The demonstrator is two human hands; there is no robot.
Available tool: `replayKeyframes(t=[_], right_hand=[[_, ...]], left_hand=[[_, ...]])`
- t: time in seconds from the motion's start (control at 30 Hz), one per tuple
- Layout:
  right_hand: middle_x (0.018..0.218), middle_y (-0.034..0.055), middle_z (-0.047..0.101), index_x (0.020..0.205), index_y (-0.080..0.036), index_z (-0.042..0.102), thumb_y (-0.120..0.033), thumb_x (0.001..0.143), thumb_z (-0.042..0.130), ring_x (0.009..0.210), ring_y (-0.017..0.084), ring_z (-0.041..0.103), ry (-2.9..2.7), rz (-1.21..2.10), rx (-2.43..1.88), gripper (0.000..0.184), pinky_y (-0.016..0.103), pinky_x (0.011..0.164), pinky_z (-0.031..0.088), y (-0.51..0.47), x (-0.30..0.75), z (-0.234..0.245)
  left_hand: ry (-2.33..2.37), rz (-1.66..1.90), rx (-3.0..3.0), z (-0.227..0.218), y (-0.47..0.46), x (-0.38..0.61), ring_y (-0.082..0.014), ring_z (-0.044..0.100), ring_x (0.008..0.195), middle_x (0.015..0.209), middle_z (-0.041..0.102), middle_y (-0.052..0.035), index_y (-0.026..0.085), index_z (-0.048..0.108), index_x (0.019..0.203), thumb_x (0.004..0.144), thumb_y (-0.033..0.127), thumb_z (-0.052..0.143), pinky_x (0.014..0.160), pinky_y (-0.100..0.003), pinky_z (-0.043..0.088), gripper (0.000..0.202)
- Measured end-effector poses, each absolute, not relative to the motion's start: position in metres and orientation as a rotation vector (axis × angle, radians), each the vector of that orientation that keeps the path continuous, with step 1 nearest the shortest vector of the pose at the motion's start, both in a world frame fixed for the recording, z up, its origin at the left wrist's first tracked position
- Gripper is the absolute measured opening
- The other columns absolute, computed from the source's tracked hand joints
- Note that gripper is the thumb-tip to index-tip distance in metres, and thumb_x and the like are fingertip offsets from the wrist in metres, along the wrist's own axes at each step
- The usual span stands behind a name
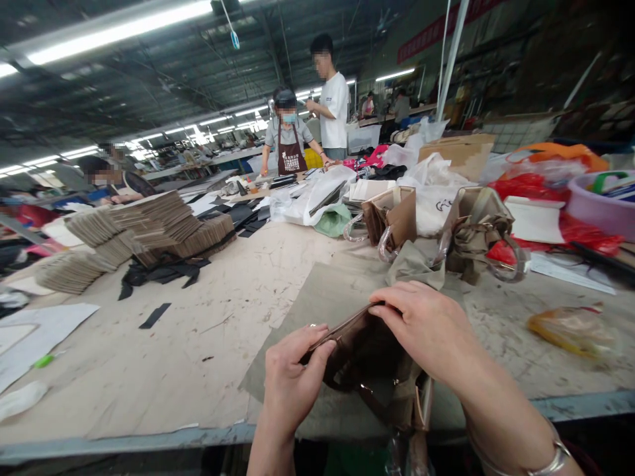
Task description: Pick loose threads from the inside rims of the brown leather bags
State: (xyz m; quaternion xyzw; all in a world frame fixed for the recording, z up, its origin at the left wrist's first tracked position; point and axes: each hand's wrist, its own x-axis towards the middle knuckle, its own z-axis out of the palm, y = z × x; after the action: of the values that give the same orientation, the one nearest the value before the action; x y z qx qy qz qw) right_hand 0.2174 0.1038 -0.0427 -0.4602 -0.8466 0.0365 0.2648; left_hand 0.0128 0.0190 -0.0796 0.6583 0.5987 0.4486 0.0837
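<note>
A brown handbag [367, 350] sits at the near edge of the table, its dark inside facing me. My left hand [297, 370] pinches the left end of its far rim between thumb and fingers. At the right end of that same rim, my right hand [421, 320] is closed, thumb below and fingers over the top. Metal fittings glint inside the bag, and its plastic-wrapped handle [409, 453] hangs below the table edge. Under the bag lies a grey-green sheet [307, 317].
Stacks of grey-brown panels [153, 228] and black strips [159, 274] lie on the left of the table [238, 291]. Ahead stand two more brown bags [397, 215], [479, 225]. A plastic bag [570, 330] and a purple basin [602, 205] are at right. Co-workers [290, 135] stand beyond.
</note>
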Motion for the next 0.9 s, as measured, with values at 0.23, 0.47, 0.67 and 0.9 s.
replayKeyframes(t=[0.23,0.47,0.67,0.9], right_hand=[[0.089,-0.0034,0.069,0.091,-0.03,0.07,-0.024,0.088,0.06,0.087,0.019,0.061,-2.314,0.075,-1.257,0.012,0.031,0.073,0.042,0.106,0.218,-0.046],[0.088,-0.0042,0.069,0.091,-0.03,0.07,-0.026,0.088,0.062,0.086,0.018,0.062,-2.303,0.043,-1.266,0.01,0.03,0.07,0.042,0.106,0.217,-0.047],[0.089,-0.0034,0.069,0.091,-0.029,0.07,-0.023,0.088,0.061,0.088,0.018,0.061,-2.305,0.107,-1.263,0.011,0.03,0.074,0.041,0.105,0.217,-0.044],[0.086,-0.0024,0.068,0.087,-0.026,0.069,-0.021,0.09,0.059,0.087,0.018,0.059,-2.294,0.189,-1.294,0.011,0.03,0.075,0.039,0.102,0.213,-0.037]], left_hand=[[1.771,1.415,1.818,-0.076,0.019,0.022,-0.0171,0.07,0.085,0.091,0.076,-0.004,0.019,0.074,0.083,0.082,0.016,0.063,0.079,-0.027,0.057,0.011],[1.75,1.41,1.822,-0.078,0.019,0.023,-0.0158,0.069,0.085,0.092,0.075,-0.0029,0.019,0.073,0.085,0.084,0.016,0.061,0.078,-0.025,0.054,0.012],[1.79,1.26,1.848,-0.076,0.016,0.019,-0.0164,0.069,0.09,0.096,0.075,-0.0022,0.021,0.072,0.089,0.087,0.021,0.056,0.081,-0.026,0.055,0.016],[1.961,0.776,2.081,-0.047,0.021,0.015,-0.0254,0.068,0.101,0.118,0.069,-0.0092,0.017,0.058,0.126,0.083,0.041,0.061,0.087,-0.038,0.055,0.049]])
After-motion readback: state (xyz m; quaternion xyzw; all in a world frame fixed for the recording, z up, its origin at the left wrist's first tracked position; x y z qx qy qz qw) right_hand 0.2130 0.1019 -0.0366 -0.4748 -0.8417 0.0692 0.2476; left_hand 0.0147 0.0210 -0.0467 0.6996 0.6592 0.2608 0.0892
